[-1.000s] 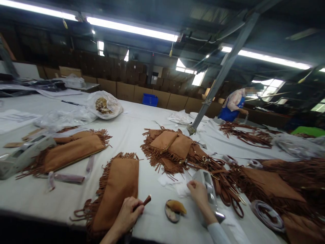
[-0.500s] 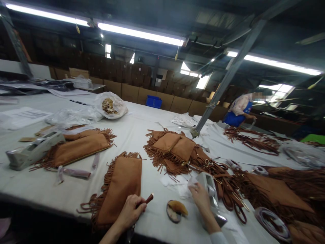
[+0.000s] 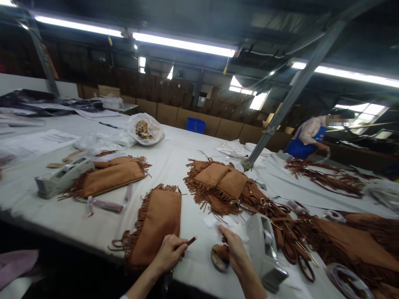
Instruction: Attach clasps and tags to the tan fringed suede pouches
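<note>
My left hand point(image 3: 171, 252) is closed round a narrow brown leather strap point(image 3: 192, 240), whose end sticks out to the right. Its wrist side rests by the lower right edge of a tan fringed bag point(image 3: 158, 224) lying flat on the table. My right hand point(image 3: 234, 247) hovers over a small round dish point(image 3: 218, 262) with a yellowish sponge-like piece point(image 3: 222, 252) in it. Its fingers are drawn together near some white paper point(image 3: 212, 220); what they hold, if anything, is too small to make out. A grey tape dispenser point(image 3: 264, 249) stands just right of that hand.
Fringed bags point(image 3: 220, 178) are piled ahead, with brown straps point(image 3: 288, 238) to their right. Another tape dispenser point(image 3: 64, 178) and bag point(image 3: 114, 178) lie left. A slanted metal post point(image 3: 280, 116) rises beyond the pile. A person in a blue apron point(image 3: 301, 145) works at the far right.
My right hand has moved left from the tape dispenser to over the dish. My left hand still grips the strap. The view has swung slightly left.
</note>
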`<state>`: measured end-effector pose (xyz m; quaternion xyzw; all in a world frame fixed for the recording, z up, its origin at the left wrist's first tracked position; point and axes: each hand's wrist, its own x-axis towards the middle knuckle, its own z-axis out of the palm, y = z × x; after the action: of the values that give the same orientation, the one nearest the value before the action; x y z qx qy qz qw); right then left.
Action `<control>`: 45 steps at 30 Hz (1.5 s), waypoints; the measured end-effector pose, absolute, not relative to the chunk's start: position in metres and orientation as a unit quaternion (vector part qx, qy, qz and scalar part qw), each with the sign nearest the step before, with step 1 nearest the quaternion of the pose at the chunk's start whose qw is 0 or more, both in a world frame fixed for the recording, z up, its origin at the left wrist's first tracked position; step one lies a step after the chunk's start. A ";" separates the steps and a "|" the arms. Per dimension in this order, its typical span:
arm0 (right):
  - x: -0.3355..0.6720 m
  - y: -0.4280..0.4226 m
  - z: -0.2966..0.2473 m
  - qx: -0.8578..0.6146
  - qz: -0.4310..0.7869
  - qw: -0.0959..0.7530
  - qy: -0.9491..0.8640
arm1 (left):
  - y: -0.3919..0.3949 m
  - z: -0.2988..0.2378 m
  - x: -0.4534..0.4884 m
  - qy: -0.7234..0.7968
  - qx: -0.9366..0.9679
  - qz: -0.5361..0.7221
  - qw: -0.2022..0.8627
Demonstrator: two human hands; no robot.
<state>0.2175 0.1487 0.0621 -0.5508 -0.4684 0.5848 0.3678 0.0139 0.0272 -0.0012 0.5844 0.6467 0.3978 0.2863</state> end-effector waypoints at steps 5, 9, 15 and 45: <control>0.190 0.129 0.054 -0.530 0.653 0.379 -0.387 | 0.031 -0.002 0.012 0.654 0.575 0.399 0.285; 0.176 0.120 0.042 -0.537 0.648 0.394 -0.371 | 0.031 -0.004 0.013 0.667 0.566 0.400 0.274; 0.162 0.118 0.024 -0.553 0.609 0.416 -0.386 | 0.029 -0.002 0.014 0.665 0.564 0.407 0.272; 0.156 0.112 0.025 -0.494 0.563 0.388 -0.537 | 0.030 0.008 0.018 0.678 0.568 0.406 0.230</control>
<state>0.1563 0.1117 0.0245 -0.4944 -0.5367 0.5630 0.3881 0.0181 0.0299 0.0080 0.5684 0.6776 0.4064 0.2295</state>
